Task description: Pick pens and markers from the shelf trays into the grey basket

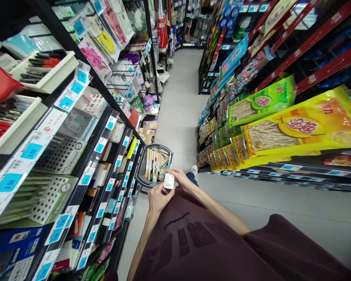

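Note:
Close to my body, both hands are around a small white item with a barcode label (169, 181). A light blue tip sticks up at its top; its exact kind is too small to make out. My left hand (158, 198) grips it from below and the left, fingers curled at its lower end. From the right, my right hand (179, 178) pinches it near the upper part. Just beyond my hands is a dark grey shopping basket (140, 166), holding several long thin sticks or pens (153, 166), some pale and some black.
On the left, shelves with price tags (31, 150) carry pen trays (52, 74) and perforated boxes (58, 152). Yellow snack packs (304, 125) and green ones (261, 103) jut out from the right rack. A grey tiled aisle (183, 97) runs ahead between them.

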Demonstrator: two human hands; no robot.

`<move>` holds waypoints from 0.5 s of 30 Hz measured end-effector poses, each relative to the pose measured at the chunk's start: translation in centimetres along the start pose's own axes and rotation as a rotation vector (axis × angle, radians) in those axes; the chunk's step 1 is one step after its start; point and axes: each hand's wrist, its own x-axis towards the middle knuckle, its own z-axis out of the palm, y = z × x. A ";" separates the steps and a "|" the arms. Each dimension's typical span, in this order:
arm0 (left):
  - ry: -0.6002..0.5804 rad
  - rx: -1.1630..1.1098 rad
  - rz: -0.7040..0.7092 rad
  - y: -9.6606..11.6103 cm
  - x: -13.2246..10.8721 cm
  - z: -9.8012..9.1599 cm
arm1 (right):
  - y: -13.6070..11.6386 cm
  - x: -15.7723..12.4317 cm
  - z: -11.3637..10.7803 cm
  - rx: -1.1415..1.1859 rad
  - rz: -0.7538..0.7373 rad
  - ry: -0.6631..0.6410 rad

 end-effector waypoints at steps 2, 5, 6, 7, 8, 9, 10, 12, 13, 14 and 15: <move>0.021 0.008 -0.008 0.1 0.0 0.0 | 0.0 0.0 0.0 -0.014 -0.011 -0.009; 0.048 -0.002 -0.044 0.2 -0.1 0.0 | -0.1 -0.2 0.0 -0.067 -0.055 -0.027; 0.055 0.001 -0.066 0.2 -0.2 0.0 | -0.1 -0.2 0.1 -0.092 -0.073 -0.036; 0.063 0.012 -0.091 0.2 -0.3 0.1 | 0.0 -0.3 0.2 -0.117 -0.092 -0.049; 0.072 0.030 -0.117 0.1 -0.3 0.1 | 0.0 -0.4 0.4 -0.140 -0.108 -0.063; 0.079 0.051 -0.140 0.0 -0.4 0.2 | 0.2 -0.4 0.5 -0.162 -0.118 -0.081; 0.084 0.070 -0.160 -0.1 -0.4 0.2 | 0.3 -0.4 0.7 -0.180 -0.124 -0.101; 0.082 0.086 -0.189 -0.4 -0.4 0.4 | 0.7 -0.5 1.1 -0.207 -0.126 -0.137; 0.078 0.088 -0.200 -0.6 -0.4 0.5 | 0.8 -0.5 1.3 -0.216 -0.127 -0.154; 0.072 0.090 -0.210 -0.7 -0.4 0.5 | 0.9 -0.5 1.5 -0.224 -0.130 -0.168; 0.067 0.094 -0.220 -0.8 -0.4 0.6 | 1.0 -0.4 1.6 -0.229 -0.133 -0.176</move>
